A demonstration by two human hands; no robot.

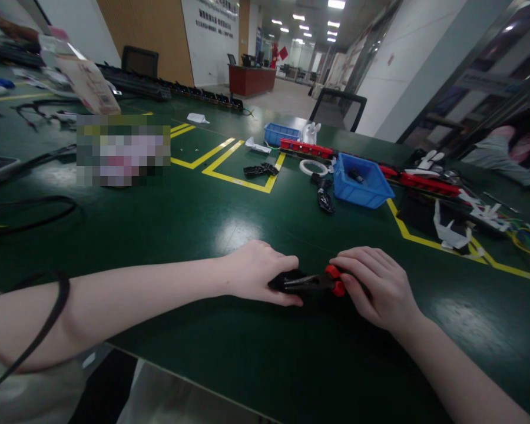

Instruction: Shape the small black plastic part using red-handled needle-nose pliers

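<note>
My right hand (376,288) is closed round the red handles of a pair of pliers (314,283), whose dark jaws point left. Between the fingers and thumb of my left hand (257,272) is a small black part (277,281), too dark to name more exactly. The jaws of the pliers reach to this part, but whether they grip it I cannot see. Both hands are just above the green table (176,330), near its front edge. My left fingers partly cover the black part, and my right hand hides most of the handles.
Ahead lie black wrapped pieces (324,194), a blue bin (363,187) with a dark item inside, a white ring (313,168) and a long red strip (307,147). A bottle (88,82) and black cables (39,209) are at left. Another person's arm (507,156) rests far right.
</note>
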